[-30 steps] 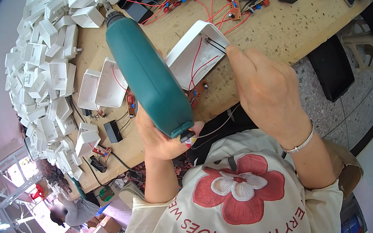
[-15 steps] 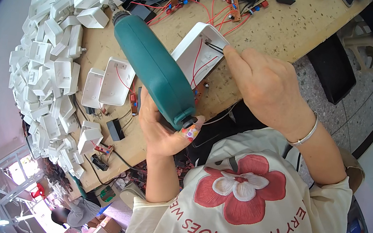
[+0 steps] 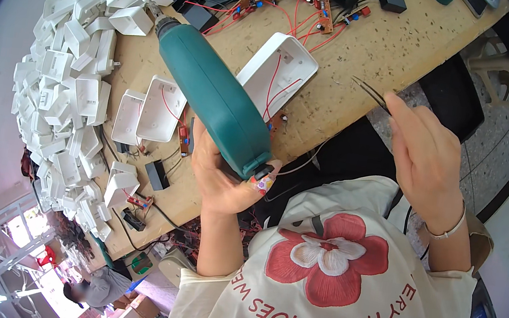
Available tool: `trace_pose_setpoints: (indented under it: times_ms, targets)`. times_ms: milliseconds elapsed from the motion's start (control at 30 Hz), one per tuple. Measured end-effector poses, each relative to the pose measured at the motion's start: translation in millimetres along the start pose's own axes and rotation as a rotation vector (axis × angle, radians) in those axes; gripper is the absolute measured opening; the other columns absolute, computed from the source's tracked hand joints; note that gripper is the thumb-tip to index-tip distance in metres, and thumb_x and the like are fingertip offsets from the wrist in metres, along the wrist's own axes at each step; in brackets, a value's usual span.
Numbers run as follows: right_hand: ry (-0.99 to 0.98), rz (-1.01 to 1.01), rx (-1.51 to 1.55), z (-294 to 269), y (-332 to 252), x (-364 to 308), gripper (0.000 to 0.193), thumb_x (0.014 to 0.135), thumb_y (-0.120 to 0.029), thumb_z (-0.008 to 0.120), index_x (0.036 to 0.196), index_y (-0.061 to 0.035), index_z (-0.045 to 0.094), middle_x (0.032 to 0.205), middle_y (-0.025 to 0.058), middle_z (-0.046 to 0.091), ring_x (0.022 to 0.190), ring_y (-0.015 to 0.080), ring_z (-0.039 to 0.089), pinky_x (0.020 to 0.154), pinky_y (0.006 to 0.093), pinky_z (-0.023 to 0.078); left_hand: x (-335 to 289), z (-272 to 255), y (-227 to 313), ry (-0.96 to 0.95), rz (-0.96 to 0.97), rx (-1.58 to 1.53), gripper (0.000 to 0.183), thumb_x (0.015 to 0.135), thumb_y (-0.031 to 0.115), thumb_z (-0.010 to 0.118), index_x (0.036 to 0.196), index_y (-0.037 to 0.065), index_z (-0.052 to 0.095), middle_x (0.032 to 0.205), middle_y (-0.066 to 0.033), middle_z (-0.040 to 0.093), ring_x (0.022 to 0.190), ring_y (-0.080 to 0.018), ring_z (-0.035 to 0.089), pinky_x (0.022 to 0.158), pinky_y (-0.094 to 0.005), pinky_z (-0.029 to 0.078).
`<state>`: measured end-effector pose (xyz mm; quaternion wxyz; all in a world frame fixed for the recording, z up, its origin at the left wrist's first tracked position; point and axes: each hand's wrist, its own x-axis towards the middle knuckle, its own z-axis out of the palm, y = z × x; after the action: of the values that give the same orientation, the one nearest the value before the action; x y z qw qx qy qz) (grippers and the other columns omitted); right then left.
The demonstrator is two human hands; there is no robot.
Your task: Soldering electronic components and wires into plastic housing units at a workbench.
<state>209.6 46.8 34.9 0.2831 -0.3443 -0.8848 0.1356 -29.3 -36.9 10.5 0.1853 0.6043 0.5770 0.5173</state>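
I count one teal electric screwdriver [image 3: 211, 98], one pair of tweezers [image 3: 371, 94], one open white casing with red wires [image 3: 277, 75] beside the tool, two more open white casings [image 3: 145, 109] left of it, and a heap of white shells [image 3: 67, 70] too many to number.

Your left hand [image 3: 223, 177] at 6 o'clock holds the power screwdriver [image 3: 212, 92] over the surface [image 3: 372, 46] | open casing [image 3: 276, 75] just at its 3 o'clock | your right hand [image 3: 425, 159] with tweezers [image 3: 372, 94] farther at 3 | casing pile [image 3: 68, 63] at 9 | circuit boards [image 3: 320, 3] at 12
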Motion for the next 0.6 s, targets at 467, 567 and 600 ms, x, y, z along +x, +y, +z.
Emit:
trace_pose_setpoints:
  times_ms: [467,567,600]
  targets:
    - [-0.078,0.025,-0.072,35.2,-17.5,26.5,0.037,0.071,0.002,0.061,0.107,0.0007,0.056,0.071,0.0099,0.048,0.059,0.0250,0.054,0.051,0.0337,0.044,-5.9,5.0,-0.3,0.045,0.011,-0.042,0.043,0.055,0.018,0.073,0.092,0.004,0.060,0.096,-0.0097,0.058,0.094,-0.0276,0.050,0.081,-0.0356,0.039]
    - [-0.123,0.071,-0.099,36.7,-19.4,28.5,0.036,0.071,0.001,0.061,0.107,0.0007,0.055,0.072,0.0107,0.051,0.061,0.0259,0.055,0.052,0.0345,0.045,-5.3,2.8,-3.0,0.040,0.037,-0.042,0.042,0.055,0.020,0.072,0.091,0.003,0.060,0.095,-0.0099,0.058,0.094,-0.0279,0.050,0.082,-0.0364,0.038]
    - [-0.124,0.072,-0.100,36.8,-20.0,29.3,0.036,0.071,0.001,0.061,0.107,0.0007,0.055,0.072,0.0107,0.051,0.061,0.0259,0.055,0.052,0.0345,0.045,-4.9,1.6,-3.5,0.010,0.063,-0.013,0.041,0.055,0.021,0.072,0.090,0.003,0.060,0.095,-0.0101,0.058,0.095,-0.0282,0.050,0.082,-0.0368,0.038]
